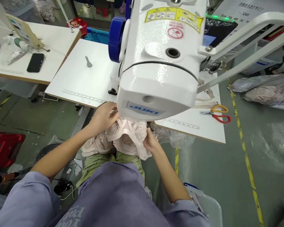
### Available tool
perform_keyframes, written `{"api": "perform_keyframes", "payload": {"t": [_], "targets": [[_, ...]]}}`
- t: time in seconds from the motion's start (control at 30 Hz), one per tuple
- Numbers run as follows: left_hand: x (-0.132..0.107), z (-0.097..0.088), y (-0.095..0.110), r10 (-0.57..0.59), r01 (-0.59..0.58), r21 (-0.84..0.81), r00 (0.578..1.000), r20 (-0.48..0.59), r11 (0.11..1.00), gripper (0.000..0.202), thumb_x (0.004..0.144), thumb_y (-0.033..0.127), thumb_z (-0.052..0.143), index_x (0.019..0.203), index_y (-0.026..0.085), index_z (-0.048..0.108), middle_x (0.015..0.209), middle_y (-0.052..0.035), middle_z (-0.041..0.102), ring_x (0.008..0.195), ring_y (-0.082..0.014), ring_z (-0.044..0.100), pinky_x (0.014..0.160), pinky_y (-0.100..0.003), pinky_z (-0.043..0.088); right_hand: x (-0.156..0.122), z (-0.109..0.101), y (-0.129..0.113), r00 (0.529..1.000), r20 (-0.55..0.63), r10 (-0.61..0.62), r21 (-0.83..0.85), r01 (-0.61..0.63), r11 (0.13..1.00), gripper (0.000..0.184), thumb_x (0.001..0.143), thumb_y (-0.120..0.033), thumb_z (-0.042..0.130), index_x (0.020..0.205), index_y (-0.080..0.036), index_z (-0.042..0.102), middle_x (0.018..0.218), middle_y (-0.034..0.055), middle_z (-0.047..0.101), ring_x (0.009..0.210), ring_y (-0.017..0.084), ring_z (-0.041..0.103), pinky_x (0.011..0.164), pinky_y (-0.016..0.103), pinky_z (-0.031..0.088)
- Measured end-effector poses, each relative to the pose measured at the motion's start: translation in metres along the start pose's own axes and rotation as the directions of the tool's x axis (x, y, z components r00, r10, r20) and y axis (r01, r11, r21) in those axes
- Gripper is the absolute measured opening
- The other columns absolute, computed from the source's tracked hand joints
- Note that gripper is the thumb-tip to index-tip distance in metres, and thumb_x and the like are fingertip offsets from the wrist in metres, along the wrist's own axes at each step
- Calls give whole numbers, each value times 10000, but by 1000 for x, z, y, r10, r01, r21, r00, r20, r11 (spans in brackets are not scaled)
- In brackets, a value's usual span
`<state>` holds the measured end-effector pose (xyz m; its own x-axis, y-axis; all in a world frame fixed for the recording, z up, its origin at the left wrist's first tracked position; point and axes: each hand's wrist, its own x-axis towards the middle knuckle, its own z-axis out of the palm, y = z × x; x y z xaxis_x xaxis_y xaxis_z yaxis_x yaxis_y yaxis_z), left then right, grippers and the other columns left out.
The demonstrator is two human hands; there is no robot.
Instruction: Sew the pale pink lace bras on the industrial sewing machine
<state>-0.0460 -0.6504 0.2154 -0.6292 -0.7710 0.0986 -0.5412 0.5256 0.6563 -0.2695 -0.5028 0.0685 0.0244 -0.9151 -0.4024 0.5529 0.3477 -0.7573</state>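
A pale pink lace garment [123, 138] lies bunched at the front edge of the white sewing table [80, 78], under the head of a white sewing machine [161, 60]. My left hand [105, 116] is closed on the garment's upper left part, right beside the machine head. My right hand [150, 142] grips the garment's right edge lower down. The needle area is hidden behind the machine head. Part of the lace hangs over my lap.
Red and yellow-handled scissors [216, 114] lie on the table's right side. A grey peg [88, 62] stands on its left part. A black phone [35, 62] rests on a neighbouring table. A red crate [3, 148] and plastic bags [265, 91] sit on the floor.
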Motion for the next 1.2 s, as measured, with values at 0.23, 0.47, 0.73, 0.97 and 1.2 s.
{"api": "perform_keyframes", "payload": {"t": [0.23,0.47,0.73,0.97,1.2], "targets": [[-17,-2,-2,-94,95,-2,993,-68,996,262,936,332,533,1139,194,626,1125,-121,685,1089,-286,641,833,-372,533,-21,-25,7,999,-48,14,145,-7,989,511,571,-282,890,1046,-281,701,1084,51,798,1087,307,737,848,397,633],[-32,-7,-7,-135,133,-29,989,-58,991,297,979,387,495,1150,183,626,1175,-105,669,1108,-245,631,887,-351,536,-28,-23,-12,974,-225,-14,185,57,981,438,634,-373,888,1027,-265,727,1052,26,806,1110,290,732,944,429,613],[-61,2,36,302,-297,63,905,-299,953,178,948,166,551,1122,191,583,1112,-87,690,1098,-190,657,949,-328,548,-60,-5,-55,966,-208,-153,2,157,988,351,628,-452,885,891,-262,752,833,5,793,747,221,742,738,350,618],[-69,19,71,447,-445,-55,879,167,894,530,867,491,700,1237,131,578,1037,-123,728,971,-265,682,860,-398,554,-85,93,-83,949,314,-25,-609,221,762,133,872,-339,728,864,-229,802,857,22,801,798,208,740,738,300,546],[-44,16,26,-112,154,-234,977,182,960,316,962,444,556,845,175,673,656,3,607,578,-118,523,517,-230,330,-50,88,-90,953,72,-294,-819,225,528,314,918,-408,656,693,-190,659,637,-14,625,600,128,527,570,261,346]]}}
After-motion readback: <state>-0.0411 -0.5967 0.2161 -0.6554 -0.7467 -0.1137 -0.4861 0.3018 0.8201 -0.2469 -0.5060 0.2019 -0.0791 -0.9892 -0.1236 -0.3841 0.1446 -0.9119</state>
